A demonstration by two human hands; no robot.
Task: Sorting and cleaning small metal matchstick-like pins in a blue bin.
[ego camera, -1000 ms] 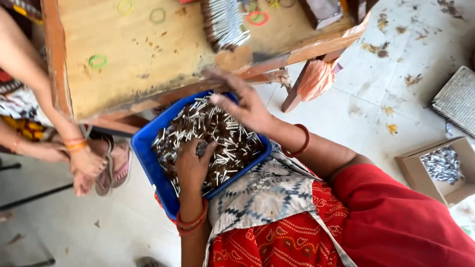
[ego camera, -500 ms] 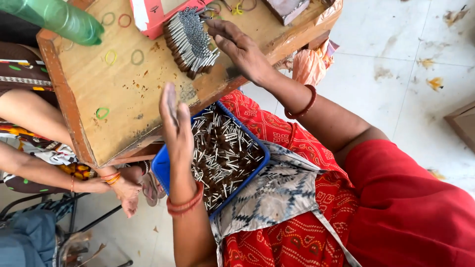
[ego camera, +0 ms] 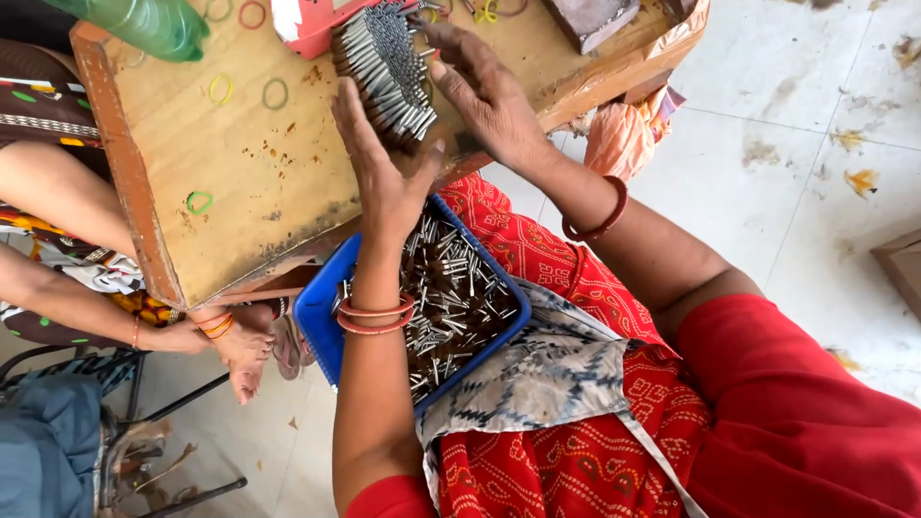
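On wooden table (ego camera: 240, 153), both flat, open hands, left hand (ego camera: 384, 177) and right hand (ego camera: 484, 91), press stick bundle (ego camera: 384, 62).

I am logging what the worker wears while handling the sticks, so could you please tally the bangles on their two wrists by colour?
Thin orange ring bangles, on the wrist of the left hand: 2
Dark red ring bangle, on the wrist of the right hand: 1
Total: 3
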